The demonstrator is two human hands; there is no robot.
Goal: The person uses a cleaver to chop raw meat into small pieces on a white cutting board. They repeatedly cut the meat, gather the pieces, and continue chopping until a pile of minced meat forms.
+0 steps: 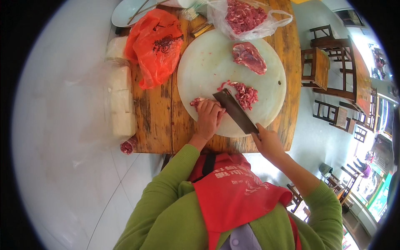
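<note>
A round pale cutting board (200, 72) lies on the wooden table. My left hand (208, 118) presses a piece of raw meat (195, 102) onto its lower left part, fingertips curled. In my right hand (268, 142) is the handle of a cleaver (237, 113), whose dark blade lies beside my left fingertips. Right of the blade is a small heap of cut meat (247, 96). A larger slab of raw meat (249, 58) rests farther up the board. Past the board's far edge, a clear plastic bag holds much sliced meat (245, 15).
A red plastic bag (156, 47) lies on the table (156, 125) left of the board. Wrapped white blocks (121, 101) line the left edge, with a bag of meat (128, 146) at the near corner. A pale bowl (125, 14) with chopsticks stands at the far left. Wooden stools (315, 67) stand to the right.
</note>
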